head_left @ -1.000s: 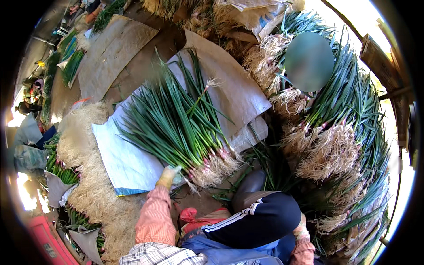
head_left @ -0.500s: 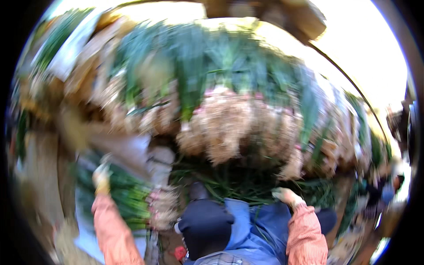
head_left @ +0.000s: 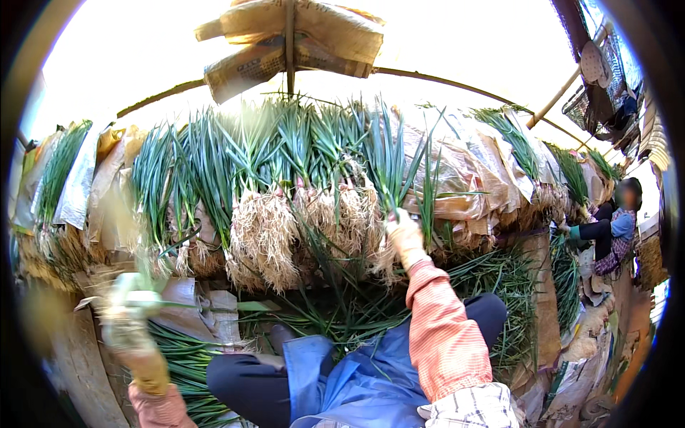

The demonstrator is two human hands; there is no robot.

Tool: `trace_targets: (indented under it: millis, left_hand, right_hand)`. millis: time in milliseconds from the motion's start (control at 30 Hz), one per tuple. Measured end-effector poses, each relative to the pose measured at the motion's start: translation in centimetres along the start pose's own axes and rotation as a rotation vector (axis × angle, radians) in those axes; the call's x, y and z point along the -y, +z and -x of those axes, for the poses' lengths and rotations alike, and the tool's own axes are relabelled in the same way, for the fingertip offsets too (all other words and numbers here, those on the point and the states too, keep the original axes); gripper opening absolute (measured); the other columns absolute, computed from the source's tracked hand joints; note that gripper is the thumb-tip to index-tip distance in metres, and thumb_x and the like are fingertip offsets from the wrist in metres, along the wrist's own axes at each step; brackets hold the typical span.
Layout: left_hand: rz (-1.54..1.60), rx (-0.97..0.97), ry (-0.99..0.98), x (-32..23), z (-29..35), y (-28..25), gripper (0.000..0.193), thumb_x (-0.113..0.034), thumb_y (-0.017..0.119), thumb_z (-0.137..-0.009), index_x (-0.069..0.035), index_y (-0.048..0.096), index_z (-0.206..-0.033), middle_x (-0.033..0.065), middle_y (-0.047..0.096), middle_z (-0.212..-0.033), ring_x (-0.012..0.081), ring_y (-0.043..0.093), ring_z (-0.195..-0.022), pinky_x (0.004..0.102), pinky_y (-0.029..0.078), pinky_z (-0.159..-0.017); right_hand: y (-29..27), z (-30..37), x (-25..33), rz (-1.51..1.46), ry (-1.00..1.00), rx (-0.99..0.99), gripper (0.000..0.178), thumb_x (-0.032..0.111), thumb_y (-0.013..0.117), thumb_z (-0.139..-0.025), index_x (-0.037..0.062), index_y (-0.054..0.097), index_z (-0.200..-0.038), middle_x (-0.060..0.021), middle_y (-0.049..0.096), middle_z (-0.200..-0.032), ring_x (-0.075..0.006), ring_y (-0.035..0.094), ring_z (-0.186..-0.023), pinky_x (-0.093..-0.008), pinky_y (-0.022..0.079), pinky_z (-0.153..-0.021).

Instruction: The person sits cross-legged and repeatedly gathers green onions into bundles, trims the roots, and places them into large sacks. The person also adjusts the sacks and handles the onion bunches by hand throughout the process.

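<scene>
My right hand (head_left: 404,235), in a pale glove, is closed around the lower stems of some green onions (head_left: 385,160) at the right end of the heap. Their leaves rise above the fist and pale roots hang just below it. At the far left, my left hand (head_left: 132,314) is raised and smeared by motion. A thin green strip sticks out to its right, but whether the fingers hold it is unclear. Middle of the heap: green onions (head_left: 260,228) lie side by side, bushy roots toward me. Cut-looking green leaves (head_left: 342,317) litter the ground before my knees.
A pile of green onions (head_left: 185,364) lies beside my left knee. Plastic sheeting (head_left: 457,175) covers the heap's right part. At the far right a person (head_left: 617,225) sits by more onions. Sacking (head_left: 307,43) hangs from a pole above, and cardboard (head_left: 78,357) lies at left.
My right hand has moved from beside my right knee up and forward to the onions. My left hand has shifted left and nearer, off the pile by my knee. The view has swung right.
</scene>
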State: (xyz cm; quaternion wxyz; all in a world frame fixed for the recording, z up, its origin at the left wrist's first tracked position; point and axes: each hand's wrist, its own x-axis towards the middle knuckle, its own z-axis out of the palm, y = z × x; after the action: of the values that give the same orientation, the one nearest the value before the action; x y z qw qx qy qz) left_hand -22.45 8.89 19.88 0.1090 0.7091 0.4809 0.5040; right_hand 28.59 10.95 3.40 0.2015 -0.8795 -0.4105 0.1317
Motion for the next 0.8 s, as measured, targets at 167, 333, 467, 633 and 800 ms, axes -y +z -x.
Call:
trace_targets:
  millis: [167,333,467,633,800]
  left_hand:
    - [0.569,1.002,-0.002,-8.8,1.4,12.1,0.054,-0.015,0.063,-0.086,0.002,0.044,-0.134,0.0177,0.061,-0.120,0.0270,0.061,-0.105,0.0370,0.046,-0.093]
    - [0.966,0.982,-0.727,-10.3,5.1,25.4,0.050,-0.021,0.056,-0.091,-0.006,0.044,-0.137,0.0055,0.065,-0.114,0.0125,0.060,-0.106,0.0214,0.043,-0.072]
    - [1.016,1.000,-0.872,-9.9,8.6,32.7,0.044,-0.013,0.062,-0.087,-0.006,0.050,-0.128,0.0023,0.067,-0.099,0.0076,0.061,-0.074,0.0155,0.040,-0.053]
    - [1.127,0.968,-1.064,-10.8,10.4,32.5,0.035,-0.002,0.064,-0.080,0.000,0.051,-0.113,0.0064,0.061,-0.080,0.0126,0.058,-0.062,0.0242,0.049,-0.057]
    - [0.924,1.032,-0.949,-12.9,12.4,30.7,0.031,0.000,0.063,-0.071,-0.001,0.050,-0.099,0.0073,0.062,-0.071,0.0110,0.053,-0.049,0.0226,0.042,-0.044]
  right_hand:
    - [-11.9,1.1,3.2,-1.000,-0.132,0.161,0.027,0.028,0.049,-0.096,0.0018,0.057,-0.097,-0.0102,0.068,-0.080,-0.0107,0.061,-0.057,-0.0249,0.048,-0.049]
    - [-4.8,6.2,-5.4,-0.800,-0.136,0.522,0.032,0.034,0.051,-0.096,0.0035,0.058,-0.098,-0.0082,0.066,-0.080,-0.0179,0.063,-0.056,-0.0279,0.050,-0.049]
    - [-6.1,14.5,-3.0,-0.484,-0.139,0.696,0.034,0.039,0.057,-0.092,0.0095,0.053,-0.110,-0.0054,0.064,-0.073,-0.0158,0.062,-0.055,-0.0307,0.049,-0.051]
    - [-3.7,12.8,-7.8,-1.111,-0.069,1.100,0.049,0.036,0.061,-0.090,0.0131,0.051,-0.132,-0.0015,0.062,-0.107,-0.0107,0.061,-0.085,-0.0283,0.049,-0.072]
    - [-2.2,13.8,-3.8,-1.456,0.102,0.553,0.020,0.009,0.061,-0.089,0.0065,0.059,-0.109,0.0000,0.063,-0.088,-0.0084,0.057,-0.074,-0.0250,0.048,-0.064]
